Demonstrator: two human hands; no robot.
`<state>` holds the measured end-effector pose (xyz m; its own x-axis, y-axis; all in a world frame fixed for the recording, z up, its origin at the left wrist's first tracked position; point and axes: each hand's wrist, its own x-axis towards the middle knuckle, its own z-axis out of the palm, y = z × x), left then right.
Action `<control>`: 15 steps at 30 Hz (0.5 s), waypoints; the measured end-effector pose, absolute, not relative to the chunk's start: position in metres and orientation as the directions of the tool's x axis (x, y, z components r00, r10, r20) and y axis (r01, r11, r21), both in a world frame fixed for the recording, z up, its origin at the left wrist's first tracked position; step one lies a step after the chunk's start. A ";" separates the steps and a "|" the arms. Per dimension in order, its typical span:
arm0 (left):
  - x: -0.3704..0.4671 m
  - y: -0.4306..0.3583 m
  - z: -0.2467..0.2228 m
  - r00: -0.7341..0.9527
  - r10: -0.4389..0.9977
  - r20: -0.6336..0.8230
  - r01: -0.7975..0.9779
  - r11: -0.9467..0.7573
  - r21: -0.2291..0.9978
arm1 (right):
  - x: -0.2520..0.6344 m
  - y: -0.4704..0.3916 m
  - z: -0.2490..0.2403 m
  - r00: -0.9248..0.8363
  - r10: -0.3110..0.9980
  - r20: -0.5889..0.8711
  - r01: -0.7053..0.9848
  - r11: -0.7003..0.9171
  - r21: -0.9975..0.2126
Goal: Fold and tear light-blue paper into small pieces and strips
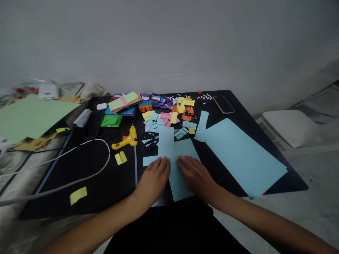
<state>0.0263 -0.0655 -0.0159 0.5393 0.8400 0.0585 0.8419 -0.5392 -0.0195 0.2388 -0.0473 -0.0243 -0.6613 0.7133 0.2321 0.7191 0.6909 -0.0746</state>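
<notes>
My left hand (156, 176) rests on the lower end of an upright light blue paper strip (166, 139), its fingers bent and close together. My right hand (196, 174) presses on a larger light blue sheet (182, 188) with its fingers spread a little. The strip overlaps the sheet between the hands. A short blue piece (149, 161) pokes out left of my left hand. Black scissors (150, 139) lie just left of the strip, partly covered.
A yellow glue gun (128, 138) and a white cable (106, 165) are on the left. Colored paper pieces (169, 118) litter the back. Large blue sheets (243, 155) and a phone (224, 104) lie right. A green sheet (39, 116) is far left.
</notes>
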 end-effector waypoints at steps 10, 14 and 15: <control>0.031 -0.075 -0.021 0.544 0.838 0.046 0.839 -0.544 -0.022 | 0.279 -0.049 -0.019 -0.497 0.811 0.309 0.844 0.534 -0.043; 0.036 -0.076 -0.022 0.512 0.858 0.049 0.858 -0.513 0.005 | 0.256 -0.047 -0.016 -0.550 0.773 0.315 0.776 0.613 -0.147; 0.037 -0.076 -0.022 0.504 0.862 0.050 0.863 -0.505 0.006 | 0.250 -0.047 -0.016 -0.589 0.749 0.304 0.744 0.649 -0.159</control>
<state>0.0369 -0.0760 -0.0223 0.5040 0.8623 0.0498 0.8632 -0.5049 0.0061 0.2505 -0.0474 -0.0164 -0.5887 0.7490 0.3040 0.7440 0.6491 -0.1585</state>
